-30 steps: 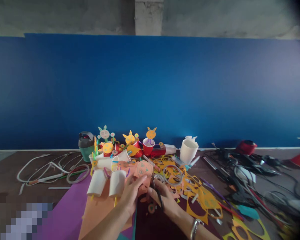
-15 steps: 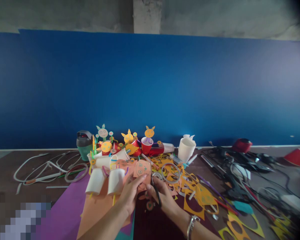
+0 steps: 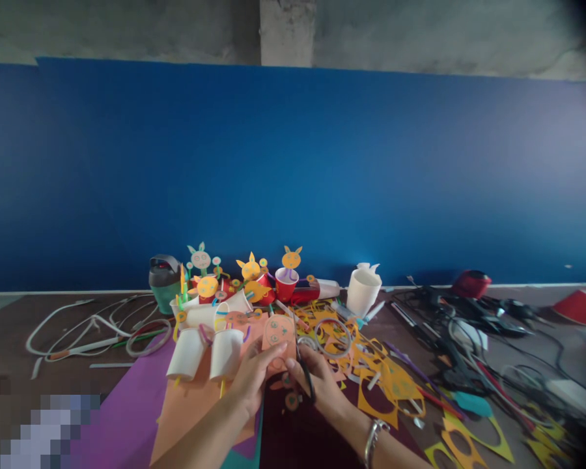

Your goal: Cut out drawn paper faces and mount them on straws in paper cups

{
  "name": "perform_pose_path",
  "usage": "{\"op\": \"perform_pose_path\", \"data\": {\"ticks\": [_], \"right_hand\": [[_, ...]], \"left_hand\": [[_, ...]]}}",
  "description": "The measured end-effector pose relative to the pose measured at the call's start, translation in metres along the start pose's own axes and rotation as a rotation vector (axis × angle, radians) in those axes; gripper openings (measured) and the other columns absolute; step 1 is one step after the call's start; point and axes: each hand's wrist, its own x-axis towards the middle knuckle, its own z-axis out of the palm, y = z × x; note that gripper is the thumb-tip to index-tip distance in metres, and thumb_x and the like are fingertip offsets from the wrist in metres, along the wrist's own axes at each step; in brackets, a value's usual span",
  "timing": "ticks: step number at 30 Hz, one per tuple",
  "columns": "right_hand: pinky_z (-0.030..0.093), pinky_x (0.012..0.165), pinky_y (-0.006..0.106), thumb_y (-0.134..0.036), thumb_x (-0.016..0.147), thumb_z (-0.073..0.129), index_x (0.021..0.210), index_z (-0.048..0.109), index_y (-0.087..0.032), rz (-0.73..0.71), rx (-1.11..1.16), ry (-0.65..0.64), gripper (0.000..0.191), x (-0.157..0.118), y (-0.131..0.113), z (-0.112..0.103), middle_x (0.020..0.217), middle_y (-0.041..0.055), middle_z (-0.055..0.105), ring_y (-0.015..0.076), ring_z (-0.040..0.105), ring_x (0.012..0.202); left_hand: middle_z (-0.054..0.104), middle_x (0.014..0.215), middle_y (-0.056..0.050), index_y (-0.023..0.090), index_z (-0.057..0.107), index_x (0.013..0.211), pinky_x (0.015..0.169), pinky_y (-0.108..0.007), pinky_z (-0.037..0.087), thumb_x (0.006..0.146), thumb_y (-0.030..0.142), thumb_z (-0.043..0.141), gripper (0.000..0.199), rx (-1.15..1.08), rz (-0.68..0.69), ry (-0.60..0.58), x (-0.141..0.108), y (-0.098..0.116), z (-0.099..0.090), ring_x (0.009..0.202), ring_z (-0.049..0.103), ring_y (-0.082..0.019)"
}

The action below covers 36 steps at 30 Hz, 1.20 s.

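My left hand pinches a piece of orange paper that has an animal face drawn on it in dark lines. My right hand is closed on black-handled scissors, whose blades lie along the paper's right edge. Just left of my left hand are two white paper cups on their sides, with yellow sticks poking out below. Under my hands, small round paper cut-outs rest on a dark red sheet.
Yellow and orange paper scraps spread to the right, with a roll of tape among them. Cup figures with paper animal heads stand at the back, beside a white cup. Cables lie left; a black glue gun lies right.
The orange paper has tilted and shifted slightly down and right in my left hand. Both hands otherwise stay nearly in place.
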Motion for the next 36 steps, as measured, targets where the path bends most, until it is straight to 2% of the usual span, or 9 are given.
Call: {"op": "perform_pose_path", "data": {"ticks": [8,11,14,26,31,36], "right_hand": [[0.034,0.042,0.017,-0.055,0.076,0.063,0.079,0.053,-0.017,-0.021,-0.020,0.001,0.040,0.000,0.008,-0.002,0.055,-0.0069,0.044,0.0049,0.037,0.044],[0.035,0.043,0.018,-0.057,0.073,0.064,0.081,0.053,-0.017,0.010,-0.013,0.006,0.043,0.001,0.012,-0.003,0.058,-0.0056,0.047,0.0060,0.041,0.045],[0.035,0.044,0.018,-0.057,0.071,0.067,0.081,0.053,-0.017,0.022,0.017,0.007,0.044,0.000,0.012,-0.003,0.058,-0.0061,0.045,0.0060,0.039,0.046],[0.033,0.045,0.018,-0.051,0.073,0.069,0.077,0.053,-0.017,-0.026,0.013,0.007,0.038,-0.001,0.007,-0.002,0.057,-0.0067,0.042,0.0058,0.035,0.048],[0.032,0.045,0.018,-0.047,0.074,0.068,0.079,0.055,-0.016,-0.031,0.027,0.009,0.034,-0.001,0.008,-0.003,0.059,-0.0066,0.042,0.0053,0.035,0.049],[0.032,0.044,0.018,-0.050,0.075,0.066,0.079,0.055,-0.016,-0.035,-0.008,0.017,0.035,0.000,0.010,-0.003,0.059,-0.0062,0.044,0.0051,0.034,0.047]], "left_hand": [[0.069,0.075,-0.003,0.015,0.061,0.088,0.045,-0.023,0.048,0.068,0.028,0.074,0.028,0.048,0.002,-0.049,0.000,0.000,0.000,0.060,0.066,-0.018],[0.070,0.074,-0.004,0.014,0.063,0.085,0.050,-0.024,0.050,0.065,0.025,0.076,0.026,0.056,0.017,-0.032,0.001,0.001,-0.001,0.063,0.067,-0.018],[0.071,0.077,-0.004,0.015,0.064,0.085,0.057,-0.026,0.053,0.064,0.023,0.076,0.026,0.052,0.025,-0.026,0.001,0.001,-0.001,0.068,0.068,-0.019],[0.071,0.074,-0.004,0.015,0.068,0.080,0.053,-0.024,0.051,0.064,0.025,0.076,0.021,0.070,0.034,-0.034,-0.002,0.005,0.002,0.064,0.066,-0.018],[0.072,0.078,-0.005,0.015,0.067,0.082,0.062,-0.027,0.053,0.063,0.024,0.077,0.024,0.058,0.069,-0.031,0.000,0.004,0.001,0.071,0.067,-0.020],[0.072,0.081,-0.005,0.016,0.064,0.086,0.062,-0.028,0.052,0.063,0.028,0.077,0.029,0.076,0.062,-0.003,0.001,0.004,-0.001,0.073,0.068,-0.021]]}}
